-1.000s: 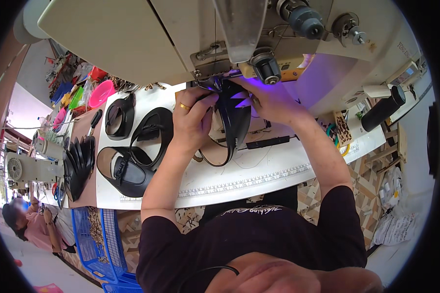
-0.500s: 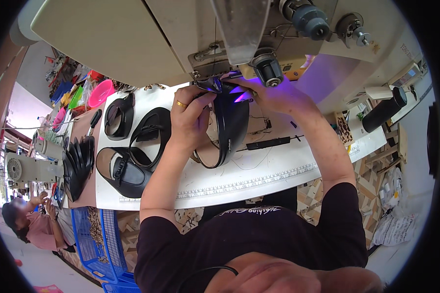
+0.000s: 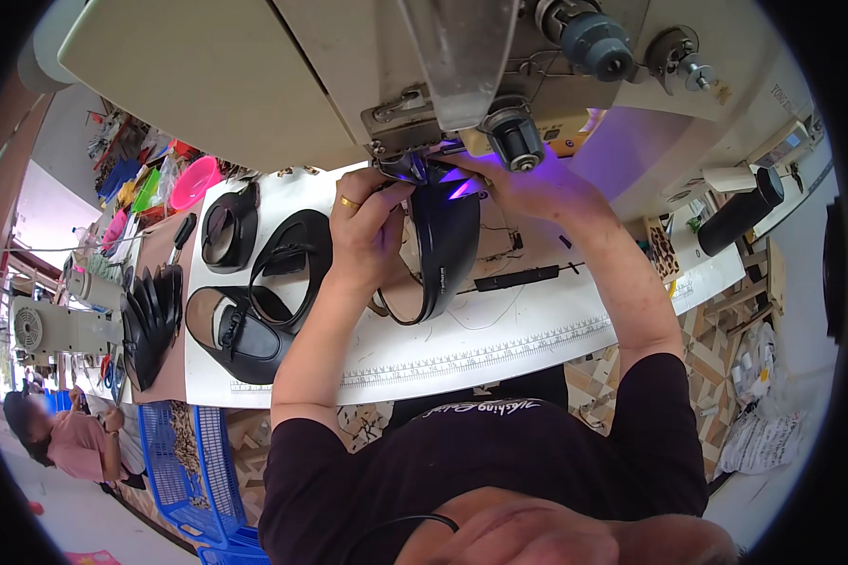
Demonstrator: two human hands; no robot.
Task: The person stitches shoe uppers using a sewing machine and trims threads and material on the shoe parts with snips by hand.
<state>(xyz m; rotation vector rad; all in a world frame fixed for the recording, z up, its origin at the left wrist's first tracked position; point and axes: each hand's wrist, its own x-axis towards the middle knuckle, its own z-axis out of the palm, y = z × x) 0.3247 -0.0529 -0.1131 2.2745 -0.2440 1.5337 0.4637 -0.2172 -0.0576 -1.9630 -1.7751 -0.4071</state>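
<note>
Black shoe upper (image 3: 443,247) gripped by both hands (image 3: 372,221).

- Shoe workshop / small factory.
- Big industrial sewing machine (image 3: 367,85) over a white work table (image 3: 537,330) w/ a ruler strip along the front edge.
- Black shoe uppers (image 3: 254,282) laid out on the table, stack of black cut pieces (image 3: 151,320) beside.
- 2nd machine (image 3: 47,325) at far left, blue crates (image 3: 188,461) on floor, another worker (image 3: 71,443) nearby.
</note>
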